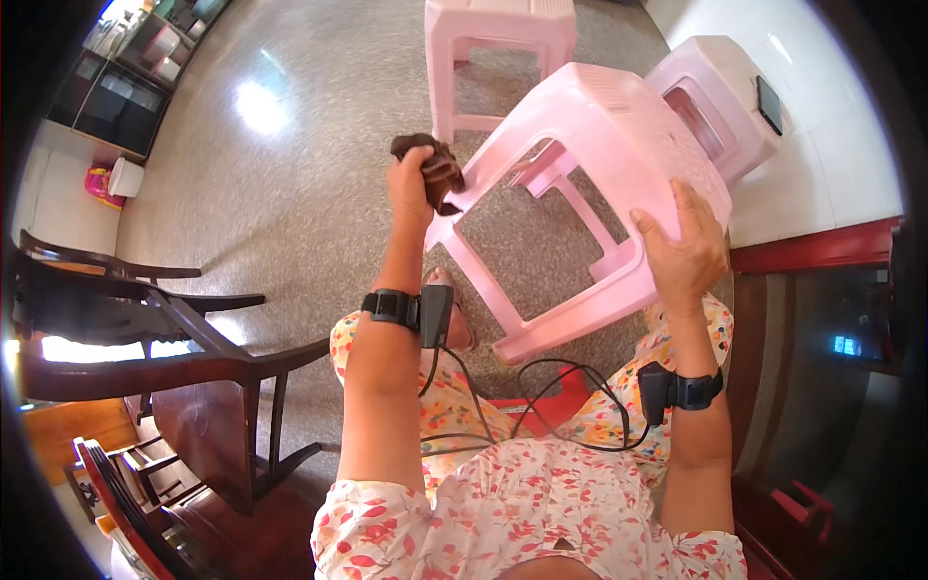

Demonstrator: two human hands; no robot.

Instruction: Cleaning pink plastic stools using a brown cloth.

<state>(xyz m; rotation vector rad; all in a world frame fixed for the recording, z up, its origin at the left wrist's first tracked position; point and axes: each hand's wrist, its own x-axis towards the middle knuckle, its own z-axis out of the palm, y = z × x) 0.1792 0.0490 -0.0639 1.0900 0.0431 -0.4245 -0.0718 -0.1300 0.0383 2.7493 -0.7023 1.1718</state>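
A pink plastic stool (580, 109) is tipped on its side in front of me, its legs pointing towards the left and its seat to the right. My right hand (685, 250) grips it at the seat's near edge, with the thumb on the side and the fingers over the top. My left hand (413, 181) holds a crumpled dark brown cloth (438, 170) beside one of the stool's legs. Whether the cloth touches that leg I cannot tell.
Another pink stool (500, 22) stands beyond, and a third pink stool (714, 87) by the white wall bears a phone (769, 106). Dark wooden chairs (217, 362) are at left. Cables (573, 406) from my wrist devices cross my lap. A red seat (551, 406) shows beneath me.
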